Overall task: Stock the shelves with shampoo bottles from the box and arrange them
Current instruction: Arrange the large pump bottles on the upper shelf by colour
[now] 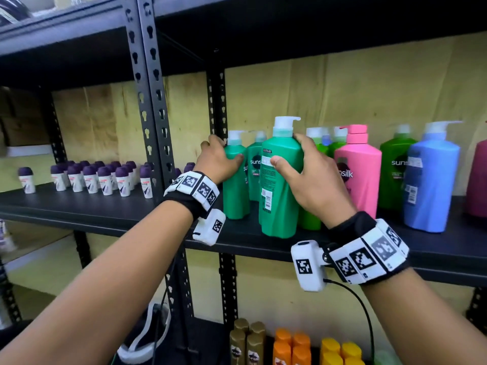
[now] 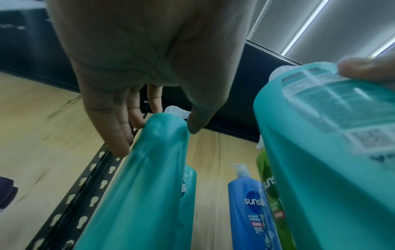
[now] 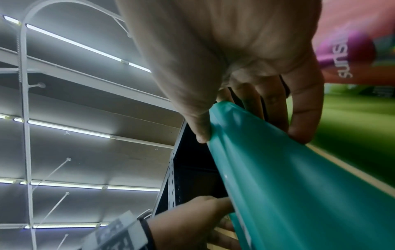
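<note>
Two teal-green pump shampoo bottles stand at the left end of the black shelf (image 1: 434, 248). My left hand (image 1: 226, 151) grips the rear-left bottle (image 1: 235, 191) by its shoulder; in the left wrist view the left hand (image 2: 158, 135) has fingers and thumb on either side of this bottle (image 2: 145, 182). My right hand (image 1: 287, 150) grips the front teal bottle (image 1: 279, 196) near its top, back label facing me. In the right wrist view the right hand (image 3: 250, 133) pinches that bottle (image 3: 299, 186) between thumb and fingers. A third teal bottle (image 1: 254, 164) stands behind them.
Right of the teal bottles stand light green (image 1: 394, 167), pink (image 1: 359, 175) and blue (image 1: 432, 185) bottles. Several purple-capped roll-ons (image 1: 105, 177) fill the left bay, past the perforated upright (image 1: 150, 106). Gold (image 1: 247, 346), orange (image 1: 291, 349) and yellow (image 1: 340, 351) bottles sit on the lower shelf.
</note>
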